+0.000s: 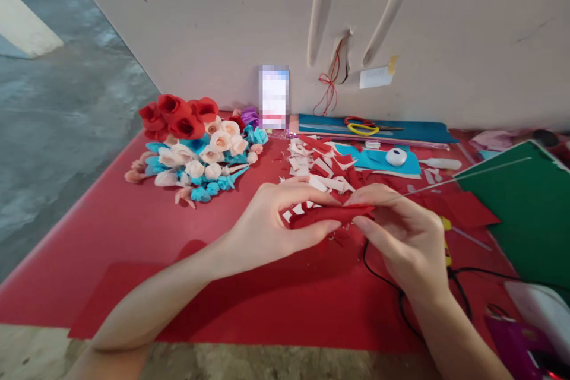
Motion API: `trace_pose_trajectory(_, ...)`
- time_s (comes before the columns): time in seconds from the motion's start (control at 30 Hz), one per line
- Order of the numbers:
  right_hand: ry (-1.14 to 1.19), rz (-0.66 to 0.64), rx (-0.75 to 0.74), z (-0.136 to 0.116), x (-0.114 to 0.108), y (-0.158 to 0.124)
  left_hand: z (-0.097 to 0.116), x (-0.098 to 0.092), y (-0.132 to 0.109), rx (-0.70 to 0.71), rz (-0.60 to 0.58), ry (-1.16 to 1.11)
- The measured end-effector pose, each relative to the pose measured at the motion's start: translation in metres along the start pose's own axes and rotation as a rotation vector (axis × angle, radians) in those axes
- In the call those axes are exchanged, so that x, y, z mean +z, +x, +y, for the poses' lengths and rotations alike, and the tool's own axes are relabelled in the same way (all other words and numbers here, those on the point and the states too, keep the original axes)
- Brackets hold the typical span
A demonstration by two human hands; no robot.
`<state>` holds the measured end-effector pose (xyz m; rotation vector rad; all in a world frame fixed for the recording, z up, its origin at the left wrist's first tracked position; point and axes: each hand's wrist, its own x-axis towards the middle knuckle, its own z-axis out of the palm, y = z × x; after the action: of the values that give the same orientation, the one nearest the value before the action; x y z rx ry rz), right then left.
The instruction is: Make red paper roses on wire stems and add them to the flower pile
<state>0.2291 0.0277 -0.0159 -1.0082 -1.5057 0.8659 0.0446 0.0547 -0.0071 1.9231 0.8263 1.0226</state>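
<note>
Between my two hands is a gathered length of red crepe paper (318, 215). My left hand (276, 219) pinches it from the left, thumb below and fingers above. At its right end, the thumb and fingers of my right hand (403, 234) close on the base of the paper. A thin straight wire (472, 174) slants up to the right from my right hand; where it meets the paper is hidden by the fingers. Behind the hands lie red and white paper scraps (320, 163).
Paper flowers (200, 148) are heaped at the left. A phone (274, 97) leans on the wall. Behind the scraps lie yellow-and-red-handled scissors (363, 126) and a white earbud case (396, 157). A green board (521, 208), a black cable (378, 273) and a purple object (519, 338) are at right.
</note>
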Motion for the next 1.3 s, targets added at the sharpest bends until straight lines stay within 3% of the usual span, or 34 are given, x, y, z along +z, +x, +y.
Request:
trace_pose_trajectory(0.5, -0.043, 0.035, 0.022, -0.002, -0.001, -0.001, 0.001, -0.003, 0.000, -0.023, -0.032, 0.181)
trace_pose_trajectory(0.73, 0.024, -0.020, 0.041, -0.004, -0.002, 0.000, 0.001, -0.003, -0.002, -0.110, -0.116, -0.004)
trace_pose_trajectory(0.87, 0.050, -0.022, 0.023, -0.003, -0.002, 0.001, -0.002, 0.001, -0.003, -0.111, -0.091, -0.109)
trace_pose_trajectory(1.17, 0.011, 0.027, 0.015, 0.003, -0.002, 0.001, -0.003, 0.003, 0.000, -0.134, -0.005, -0.100)
trace_pose_trajectory(1.3, -0.096, 0.224, -0.059, -0.008, -0.005, -0.003, -0.008, 0.000, 0.000, -0.179, 0.089, -0.068)
